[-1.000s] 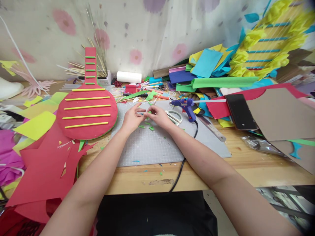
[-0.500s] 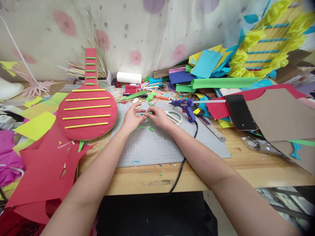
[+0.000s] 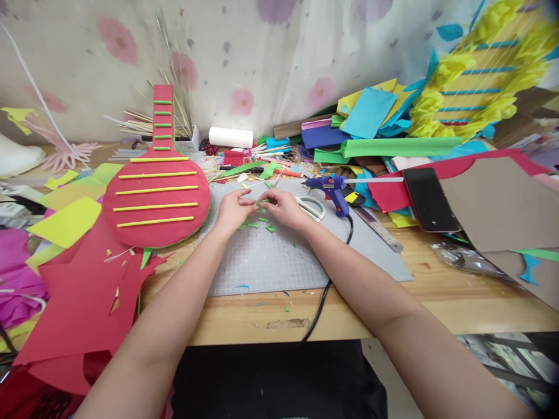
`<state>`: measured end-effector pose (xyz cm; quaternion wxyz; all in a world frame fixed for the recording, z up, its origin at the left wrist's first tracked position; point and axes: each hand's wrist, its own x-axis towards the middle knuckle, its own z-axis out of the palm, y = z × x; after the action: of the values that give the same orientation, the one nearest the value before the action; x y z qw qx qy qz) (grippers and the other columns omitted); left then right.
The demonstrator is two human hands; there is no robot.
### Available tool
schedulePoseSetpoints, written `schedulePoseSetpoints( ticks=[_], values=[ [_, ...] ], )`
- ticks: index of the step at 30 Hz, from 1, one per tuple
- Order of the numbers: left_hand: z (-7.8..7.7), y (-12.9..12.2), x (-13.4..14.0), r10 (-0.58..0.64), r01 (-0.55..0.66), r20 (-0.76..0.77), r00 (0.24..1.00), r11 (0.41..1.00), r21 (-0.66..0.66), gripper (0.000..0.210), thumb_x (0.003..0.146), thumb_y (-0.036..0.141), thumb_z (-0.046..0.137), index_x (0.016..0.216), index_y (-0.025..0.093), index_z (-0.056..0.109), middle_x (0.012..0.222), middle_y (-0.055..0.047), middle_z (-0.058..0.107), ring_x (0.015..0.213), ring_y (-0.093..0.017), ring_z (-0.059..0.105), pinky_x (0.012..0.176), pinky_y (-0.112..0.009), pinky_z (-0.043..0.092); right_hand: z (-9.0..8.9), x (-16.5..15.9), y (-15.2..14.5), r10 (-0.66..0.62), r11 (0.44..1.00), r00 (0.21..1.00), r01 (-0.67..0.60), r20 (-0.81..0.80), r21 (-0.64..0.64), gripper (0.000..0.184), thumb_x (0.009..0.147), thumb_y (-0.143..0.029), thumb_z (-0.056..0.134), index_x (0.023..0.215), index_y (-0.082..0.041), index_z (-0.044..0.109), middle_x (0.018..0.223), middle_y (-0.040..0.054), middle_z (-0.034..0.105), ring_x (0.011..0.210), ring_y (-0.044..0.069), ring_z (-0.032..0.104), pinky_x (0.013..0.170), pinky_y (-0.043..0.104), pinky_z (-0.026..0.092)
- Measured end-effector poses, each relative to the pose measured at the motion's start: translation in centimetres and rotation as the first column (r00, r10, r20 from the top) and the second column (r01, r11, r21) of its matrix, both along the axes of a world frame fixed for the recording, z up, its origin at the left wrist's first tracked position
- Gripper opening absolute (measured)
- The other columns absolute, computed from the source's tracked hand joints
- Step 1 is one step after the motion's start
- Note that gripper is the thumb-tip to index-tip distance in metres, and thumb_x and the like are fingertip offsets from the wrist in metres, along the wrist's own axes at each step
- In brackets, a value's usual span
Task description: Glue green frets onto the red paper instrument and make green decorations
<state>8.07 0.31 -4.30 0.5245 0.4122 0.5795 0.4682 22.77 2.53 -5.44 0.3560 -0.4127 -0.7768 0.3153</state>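
Observation:
Over the grey cutting mat (image 3: 262, 267) my left hand (image 3: 233, 210) and my right hand (image 3: 283, 208) meet at the fingertips. Both are closed in a pinch on a small green paper strip (image 3: 262, 202), mostly hidden by the fingers. Below them several short green scraps (image 3: 269, 228) lie on the mat. White-handled scissors (image 3: 312, 208) rest just beyond my right hand. To the left lies a red paper lute shape (image 3: 159, 198) with yellow strips across its body and green strips along its neck.
A blue glue gun (image 3: 334, 192) stands right of the scissors, its black cord (image 3: 323, 299) running to the table's front edge. A metal ruler (image 3: 379, 230) and a phone (image 3: 430, 199) lie farther right. Red paper (image 3: 82, 297) covers the left side. Coloured paper (image 3: 371, 110) is heaped at the back.
The fingers of my left hand have closed in towards my right hand's fingertips at the green strip. The whole view has shifted slightly; the other things stay put.

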Motion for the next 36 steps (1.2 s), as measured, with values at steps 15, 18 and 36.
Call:
schedulePoseSetpoints(
  ticks=[15, 18, 36],
  values=[
    [0.0, -0.4, 0.5, -0.036, 0.048, -0.073, 0.997, 0.984, 0.174, 0.081, 0.051, 0.003, 0.073, 0.126, 0.021, 0.047, 0.121, -0.015, 0.059, 0.074, -0.017, 0.068, 0.071, -0.031, 0.053, 0.3, -0.5, 0.2, -0.108, 0.991, 0.993, 0.110, 0.038, -0.081, 0.021, 0.078, -0.034, 0.058, 0.065, -0.017, 0.057, 0.066, -0.0007, 0.057, 0.062, 0.011, 0.046, 0.061, 0.025, 0.032],
    [0.1, -0.4, 0.7, -0.038, 0.038, 0.000, 0.999, 0.987, 0.154, 0.077, 0.051, 0.002, 0.074, 0.123, 0.017, 0.049, 0.116, -0.016, 0.061, 0.078, -0.018, 0.067, 0.073, -0.032, 0.054, 0.3, -0.5, 0.1, -0.107, 0.993, 0.993, 0.109, 0.046, -0.037, 0.018, 0.079, -0.031, 0.057, 0.067, -0.018, 0.055, 0.070, 0.0005, 0.059, 0.067, 0.013, 0.048, 0.063, 0.025, 0.033],
    [-0.1, -0.5, 1.1, 0.053, -0.043, 0.186, 0.981, 0.998, -0.053, 0.020, 0.064, 0.015, 0.073, 0.084, 0.010, 0.068, 0.073, -0.007, 0.068, 0.070, -0.016, 0.067, 0.072, -0.033, 0.055, -0.6, -0.4, 0.8, -0.083, 0.980, 0.987, 0.056, -0.137, -0.191, 0.013, 0.078, -0.029, 0.055, 0.076, -0.017, 0.060, 0.072, 0.0003, 0.062, 0.063, 0.012, 0.055, 0.064, 0.027, 0.043]
  ],
)
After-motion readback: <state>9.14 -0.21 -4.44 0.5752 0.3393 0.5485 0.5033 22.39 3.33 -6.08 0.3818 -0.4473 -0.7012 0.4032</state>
